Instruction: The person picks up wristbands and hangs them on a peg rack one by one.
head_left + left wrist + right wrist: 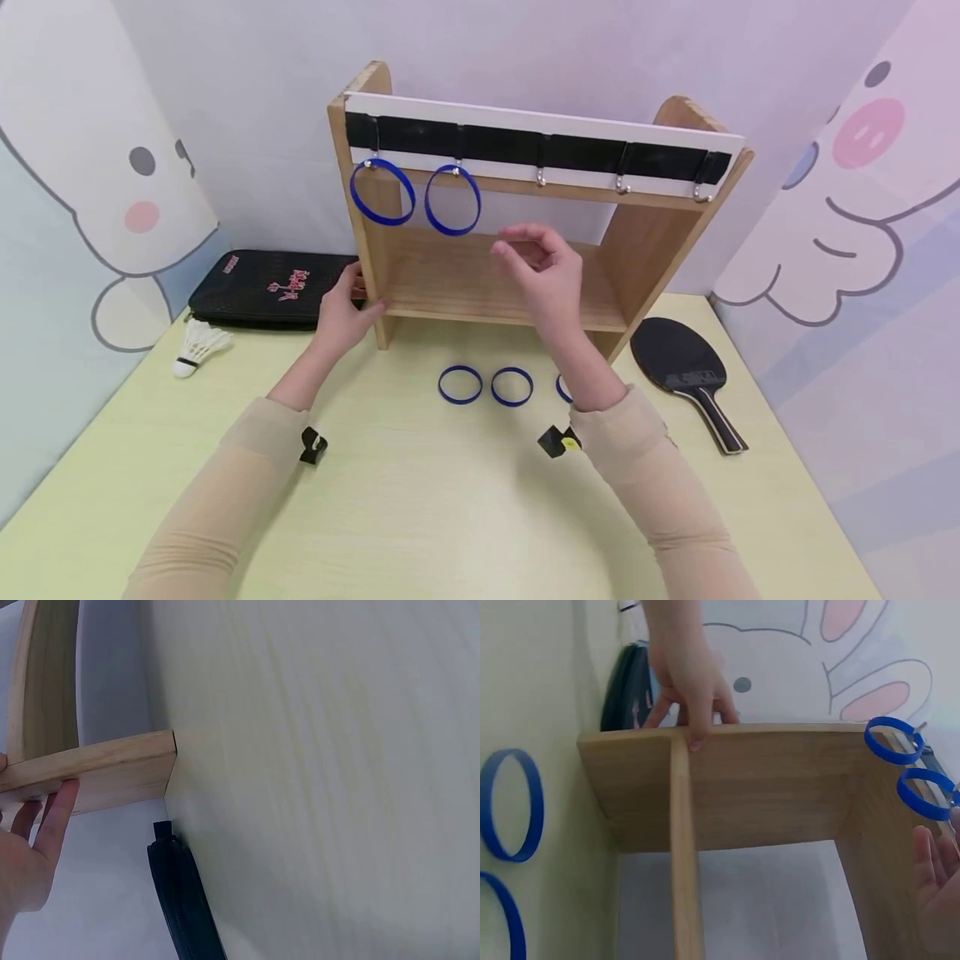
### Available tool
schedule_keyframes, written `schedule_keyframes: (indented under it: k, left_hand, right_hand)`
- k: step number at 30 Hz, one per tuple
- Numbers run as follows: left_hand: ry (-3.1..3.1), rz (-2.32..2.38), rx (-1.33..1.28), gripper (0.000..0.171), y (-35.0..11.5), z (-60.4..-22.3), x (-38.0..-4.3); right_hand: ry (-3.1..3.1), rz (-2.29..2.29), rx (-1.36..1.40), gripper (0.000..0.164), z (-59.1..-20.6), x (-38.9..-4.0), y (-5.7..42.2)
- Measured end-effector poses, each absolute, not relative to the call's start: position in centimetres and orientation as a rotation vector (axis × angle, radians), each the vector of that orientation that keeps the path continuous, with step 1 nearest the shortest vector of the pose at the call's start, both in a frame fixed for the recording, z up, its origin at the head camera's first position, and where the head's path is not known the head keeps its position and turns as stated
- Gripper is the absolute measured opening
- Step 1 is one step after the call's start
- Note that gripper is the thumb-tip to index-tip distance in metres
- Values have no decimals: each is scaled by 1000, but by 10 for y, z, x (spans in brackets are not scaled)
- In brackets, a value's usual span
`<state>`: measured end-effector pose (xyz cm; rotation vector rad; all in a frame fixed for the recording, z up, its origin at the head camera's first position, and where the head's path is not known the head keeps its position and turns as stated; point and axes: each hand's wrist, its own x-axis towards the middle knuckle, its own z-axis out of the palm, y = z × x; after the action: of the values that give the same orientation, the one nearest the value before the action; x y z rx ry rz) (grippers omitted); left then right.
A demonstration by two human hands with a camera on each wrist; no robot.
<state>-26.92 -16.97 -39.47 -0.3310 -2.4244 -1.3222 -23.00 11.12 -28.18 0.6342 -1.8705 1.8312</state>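
Head view: two of five hooks are filled, so hanging the rings looks a little under half done. One blue ring [386,222] hangs on the leftmost hook and a second ring [453,233] on the next. Bare are the middle hook [541,177], the fourth hook [622,185] and the rightmost hook [702,196]. Three rings are left on the table [420,500], in front of the rack [465,283]: a near-left ring [461,403], a middle ring [512,405] beside it, and a third ring [558,387] partly hidden by the right forearm [588,375]. That matches the bare hooks one for one.

The left hand [347,315] grips the rack's left side, thumb at the front and fingers on the outer face, which I judge is to steady it. The right hand [553,283] holds nothing: its fingers are loosely bent, with a gap to the thumb, below and right of the second ring. No ring is in transit.
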Motion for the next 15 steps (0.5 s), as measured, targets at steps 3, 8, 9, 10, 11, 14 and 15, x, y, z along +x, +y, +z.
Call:
schedule_keyframes:
  k: [3,8,9,10,11,14,15]
  left_hand:
    - [-2422,-1326,-333,62,-170,-394,-269]
    - [-2425,-1329,-331,62,-170,-394,-270]
    - [-2427,-1330,-329,62,-170,-394,-270]
    - [-2428,-1332,-327,62,-170,-395,-270]
    - [-2430,-1335,-325,63,-170,-395,-270]
    - [-2434,-1339,-322,63,-170,-395,-269]
    - [-2435,-1339,-321,63,-170,-395,-269]
  right_hand:
    - [-2015,1694,705,25,-292,-229,115]
    - [-2208,1462,799,27,-313,-230,122]
    - [-2237,1420,820,28,-317,-230,123]
    - [-2262,1380,845,28,-321,-229,124]
    - [-2283,1341,875,29,-325,-229,124]
    - [-2333,1233,965,30,-339,-228,125]
    - [-2349,1197,995,31,-344,-228,126]
